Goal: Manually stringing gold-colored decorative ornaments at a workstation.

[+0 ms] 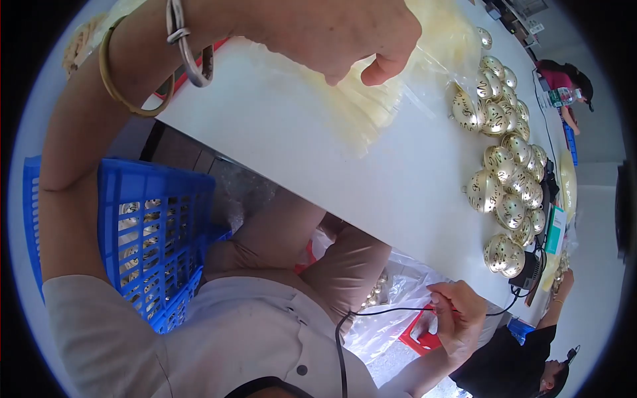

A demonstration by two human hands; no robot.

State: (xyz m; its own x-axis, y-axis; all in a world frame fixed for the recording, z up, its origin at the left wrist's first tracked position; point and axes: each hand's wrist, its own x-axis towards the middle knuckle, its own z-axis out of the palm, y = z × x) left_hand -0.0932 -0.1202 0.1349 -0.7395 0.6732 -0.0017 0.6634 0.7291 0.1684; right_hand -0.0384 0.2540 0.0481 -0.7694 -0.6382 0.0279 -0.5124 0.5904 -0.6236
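Observation:
My left hand, with a gold bangle and a silver bangle on the wrist, reaches across the white table. Its fingertips are curled and pinch at a stack of clear plastic bags. My right hand is low, below the table's near edge, and pinches a thin black cable that runs across my lap to the table. Several gold heart-shaped ornaments lie in clusters along the table's right part, well away from both hands.
A blue plastic crate with more gold ornaments stands by my left side. Under the table are a clear bag of gold pieces and a red stool. A person in black sits at lower right, another in pink farther off.

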